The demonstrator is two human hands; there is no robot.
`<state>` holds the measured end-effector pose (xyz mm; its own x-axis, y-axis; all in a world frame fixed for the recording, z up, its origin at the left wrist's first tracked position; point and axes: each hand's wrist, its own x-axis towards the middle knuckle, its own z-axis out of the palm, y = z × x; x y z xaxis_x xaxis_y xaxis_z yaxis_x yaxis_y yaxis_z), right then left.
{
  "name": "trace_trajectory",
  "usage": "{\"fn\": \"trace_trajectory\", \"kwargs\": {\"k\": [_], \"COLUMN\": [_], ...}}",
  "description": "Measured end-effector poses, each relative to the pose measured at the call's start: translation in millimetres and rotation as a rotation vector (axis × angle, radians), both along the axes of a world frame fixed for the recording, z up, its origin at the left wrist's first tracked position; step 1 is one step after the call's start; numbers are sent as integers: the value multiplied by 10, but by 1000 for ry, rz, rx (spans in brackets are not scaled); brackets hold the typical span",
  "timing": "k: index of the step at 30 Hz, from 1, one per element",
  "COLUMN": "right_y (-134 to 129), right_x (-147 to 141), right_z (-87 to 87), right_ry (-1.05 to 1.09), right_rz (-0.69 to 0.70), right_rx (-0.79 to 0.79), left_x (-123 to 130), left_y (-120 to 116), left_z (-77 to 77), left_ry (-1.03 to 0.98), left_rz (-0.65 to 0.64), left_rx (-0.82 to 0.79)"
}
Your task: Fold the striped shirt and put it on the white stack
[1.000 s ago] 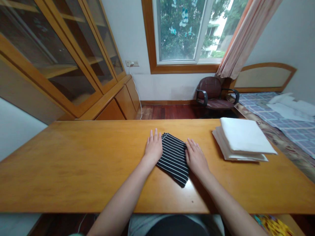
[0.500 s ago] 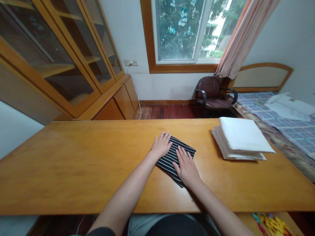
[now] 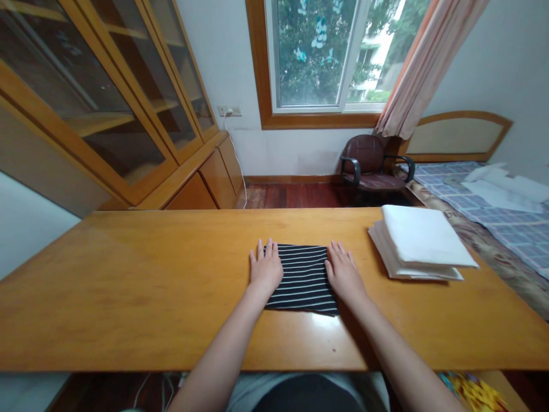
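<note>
A black cloth with white stripes (image 3: 302, 277) lies flat and folded on the wooden table (image 3: 128, 286), its stripes running roughly left to right. My left hand (image 3: 266, 269) rests flat on the cloth's left edge with its fingers spread. At the right edge, my right hand (image 3: 343, 272) lies open, touching the cloth's side. Neither hand grips anything.
A stack of white folded sheets (image 3: 424, 237) stands on the table's right part. Beyond the table are a brown armchair (image 3: 371, 163) and a bed (image 3: 484, 194). Glass-door cabinets (image 3: 171, 149) stand at the left. Something yellow (image 3: 478, 392) shows below the table's front edge.
The striped cloth has turned so that its edges run nearly parallel to the table's. My left hand has moved left and slightly down, my right hand to the right and slightly up.
</note>
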<state>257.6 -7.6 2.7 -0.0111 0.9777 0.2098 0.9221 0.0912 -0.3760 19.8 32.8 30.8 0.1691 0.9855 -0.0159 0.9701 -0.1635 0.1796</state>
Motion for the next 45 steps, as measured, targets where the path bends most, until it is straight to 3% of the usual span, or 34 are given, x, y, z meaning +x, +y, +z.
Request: {"fn": "trace_trajectory", "kwargs": {"k": [4, 7, 10, 20, 26, 32, 35, 39, 42, 45], "right_y": [-9, -13, 6, 124, 155, 51, 5, -30, -46, -56], "right_x": [-383, -636, -720, -306, 8, 66, -127, -518, -734, -776], "right_z": [88, 80, 24, -98, -95, 28, 120, 178, 120, 17], "right_ry": [7, -18, -43, -73, -119, -192, -194, -144, -122, -110], "right_rz": [127, 208, 204, 63, 22, -40, -20, 112, 173, 161], "right_rx": [70, 38, -17, -216, -270, -221, -101, 3, -6, -36], "left_x": [10, 52, 68, -63, -364, -629, -532, -210, -16, 29], "left_y": [-92, -80, -35, 167, 304, 298, 174, -48, -156, -183], "left_z": [70, -27, -162, -246, -329, -316, -205, -73, -97, -193], "left_ry": [-19, -29, -33, -69, -113, -204, -230, -177, -100, -54], "left_rz": [-128, -193, -178, -142, -98, 8, 8, -148, -173, -150], "left_rx": [159, 131, 84, -32, -59, 68, 214, 250, 172, 101]}}
